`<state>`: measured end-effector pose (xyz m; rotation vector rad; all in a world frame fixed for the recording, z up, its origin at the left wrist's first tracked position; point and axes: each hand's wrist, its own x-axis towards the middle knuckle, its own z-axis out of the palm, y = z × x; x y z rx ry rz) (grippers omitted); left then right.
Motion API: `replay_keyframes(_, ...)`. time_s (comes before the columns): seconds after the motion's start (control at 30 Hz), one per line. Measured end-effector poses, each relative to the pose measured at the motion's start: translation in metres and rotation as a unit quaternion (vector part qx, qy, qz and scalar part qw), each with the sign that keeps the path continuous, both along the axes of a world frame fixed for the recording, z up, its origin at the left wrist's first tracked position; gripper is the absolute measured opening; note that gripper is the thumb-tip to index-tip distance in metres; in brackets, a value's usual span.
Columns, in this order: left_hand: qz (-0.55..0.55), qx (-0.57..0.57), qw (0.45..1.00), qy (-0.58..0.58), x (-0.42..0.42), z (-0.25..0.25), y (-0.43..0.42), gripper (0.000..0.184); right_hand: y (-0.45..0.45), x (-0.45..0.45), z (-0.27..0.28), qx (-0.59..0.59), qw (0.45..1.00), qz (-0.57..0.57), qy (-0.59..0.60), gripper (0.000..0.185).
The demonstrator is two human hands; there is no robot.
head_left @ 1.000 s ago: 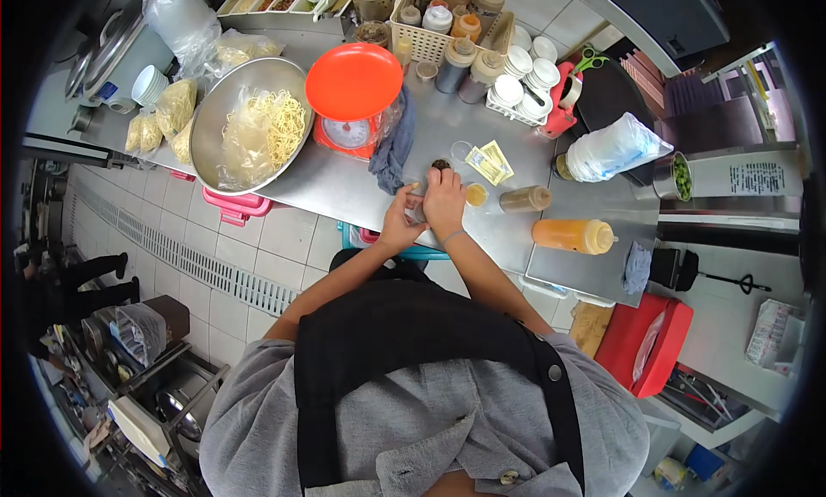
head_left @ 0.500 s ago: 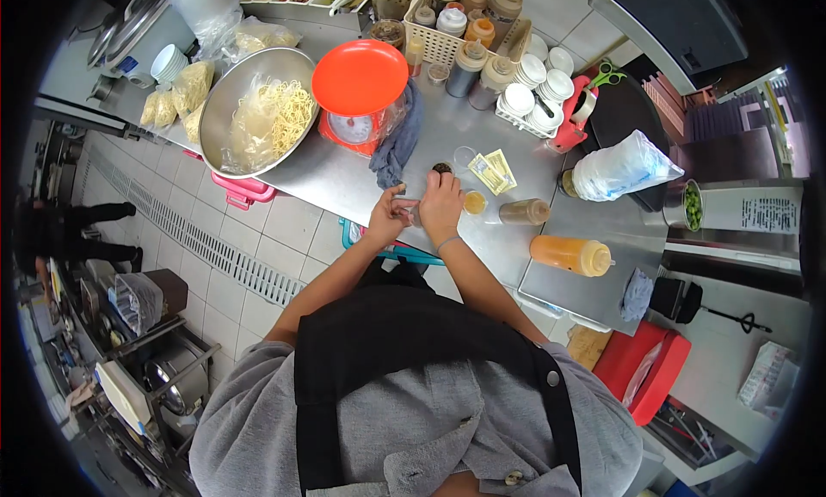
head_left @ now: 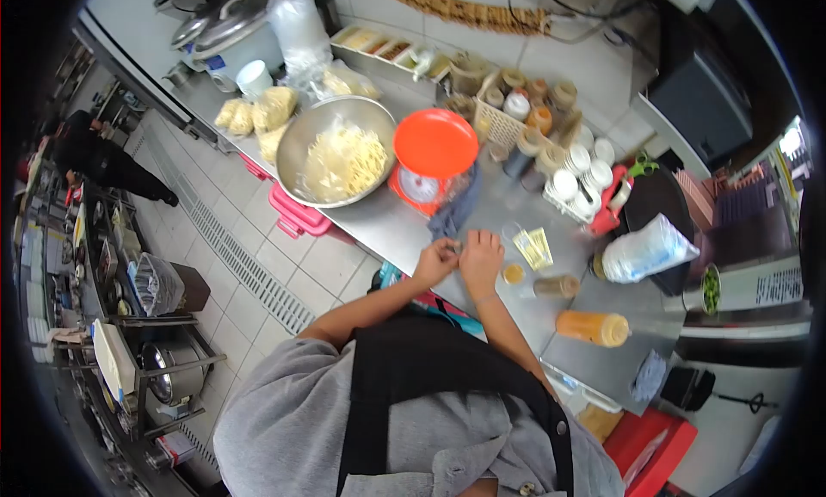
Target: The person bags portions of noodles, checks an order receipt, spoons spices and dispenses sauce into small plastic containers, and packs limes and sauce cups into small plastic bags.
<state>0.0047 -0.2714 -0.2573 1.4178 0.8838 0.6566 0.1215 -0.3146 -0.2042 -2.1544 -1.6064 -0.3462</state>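
Note:
My left hand (head_left: 437,261) is at the front edge of the steel counter (head_left: 525,312), its fingers pinched around something small that I cannot make out. Right beside it, my right hand (head_left: 481,258) is bent with its fingers together; what it holds, if anything, is hidden. A small cup of yellow sauce (head_left: 514,273) stands just right of my right hand. Beyond it lie yellow printed packets (head_left: 533,248). A brown sauce bottle (head_left: 557,285) and an orange sauce bottle (head_left: 592,327) lie farther right. Behind my hands is a dark blue cloth (head_left: 453,215).
A steel bowl of noodles (head_left: 336,152) stands left of a red scale (head_left: 435,144). Bottles fill a basket (head_left: 499,123) at the back, near white lidded cups (head_left: 578,184). A wrapped white bag (head_left: 647,249) lies right. Another person (head_left: 107,160) stands far left.
The view has swung left and up, so the counter sits lower and farther right. The dark small cup beyond my right hand no longer shows. Both hands remain close together.

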Motion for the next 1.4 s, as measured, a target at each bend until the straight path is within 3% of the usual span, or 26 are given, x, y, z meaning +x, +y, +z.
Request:
replay_keyframes(0.03, 0.005, 0.081, 0.997, 0.018, -0.007, 0.010, 0.002, 0.026, 0.008, -0.003, 0.003, 0.015, 1.000, -0.001, 0.011, 0.020)
replay_keyframes(0.17, -0.046, 0.150, 0.985, 0.066, -0.068, 0.085, 0.039, 0.025, 0.042, -0.028, 0.011, 0.004, 0.998, -0.015, 0.065, 0.023)
replay_keyframes(0.27, -0.023, 0.294, 0.951, 0.092, -0.117, 0.117, 0.110, 0.025, 0.060, -0.042, -0.023, -0.136, 0.990, -0.031, 0.037, 0.041)
replay_keyframes(0.33, 0.039, 0.309, 0.943, 0.120, -0.143, 0.134, 0.170, 0.022, 0.066, -0.050, -0.042, -0.120, 0.992, -0.029, -0.021, 0.033)
replay_keyframes(0.4, 0.104, 0.244, 0.963, 0.051, -0.163, 0.155, 0.225, 0.020, 0.074, -0.048, -0.049, -0.110, 0.990, -0.031, -0.077, 0.026)
replay_keyframes(0.5, 0.142, 0.248, 0.958, 0.032, -0.190, 0.165, 0.293, 0.022, 0.081, -0.041, -0.035, -0.125, 0.992, -0.028, 0.010, 0.013)
replay_keyframes(0.57, 0.177, 0.248, 0.951, -0.048, -0.186, 0.168, 0.328, 0.023, 0.080, -0.039, -0.027, -0.095, 0.992, -0.053, 0.062, 0.007)
replay_keyframes(0.67, 0.151, 0.240, 0.956, -0.069, -0.164, 0.160, 0.348, 0.024, 0.082, -0.043, 0.002, -0.095, 0.976, -0.140, 0.138, 0.012)
replay_keyframes(0.7, 0.128, 0.231, 0.961, -0.080, -0.154, 0.158, 0.349, 0.024, 0.080, -0.043, 0.016, -0.102, 0.973, -0.161, 0.127, 0.010)
replay_keyframes(0.77, 0.091, 0.211, 0.968, -0.107, -0.134, 0.156, 0.340, 0.021, 0.071, -0.033, 0.037, -0.125, 0.957, -0.181, 0.191, 0.027)
replay_keyframes(0.87, 0.014, 0.223, 0.966, -0.128, -0.111, 0.159, 0.319, 0.021, 0.045, 0.001, 0.096, -0.123, 0.928, -0.228, 0.267, 0.020)
replay_keyframes(0.93, -0.016, 0.246, 0.963, -0.113, -0.106, 0.161, 0.304, 0.020, 0.011, 0.038, 0.134, -0.050, 0.939, -0.221, 0.257, 0.016)
replay_keyframes(0.97, -0.030, 0.243, 0.962, -0.120, -0.106, 0.162, 0.296, 0.020, -0.004, 0.058, 0.155, 0.025, 0.953, -0.250, 0.168, 0.018)
replay_keyframes(1.03, -0.016, 0.240, 0.965, -0.107, -0.107, 0.162, 0.276, 0.020, -0.034, 0.096, 0.219, 0.023, 0.934, -0.294, 0.204, 0.030)
replay_keyframes(1.1, -0.014, 0.233, 0.966, -0.110, -0.111, 0.162, 0.256, 0.020, -0.072, 0.152, 0.245, 0.031, 0.963, -0.269, -0.005, 0.040)
replay_keyframes(1.17, 0.015, 0.226, 0.968, -0.103, -0.116, 0.161, 0.230, 0.021, -0.096, 0.198, 0.257, -0.039, 0.936, -0.341, -0.076, 0.053)
replay_keyframes(1.3, 0.059, 0.236, 0.964, -0.104, -0.113, 0.155, 0.169, 0.022, -0.120, 0.262, 0.227, -0.123, 0.914, -0.379, -0.076, 0.058)
replay_keyframes(1.37, 0.086, 0.225, 0.966, -0.097, -0.107, 0.149, 0.137, 0.023, -0.117, 0.271, 0.221, -0.166, 0.934, -0.316, -0.025, 0.046)
replay_keyframes(1.4, 0.085, 0.191, 0.971, -0.116, -0.101, 0.147, 0.120, 0.022, -0.123, 0.294, 0.207, -0.080, 0.959, -0.265, -0.069, 0.032)
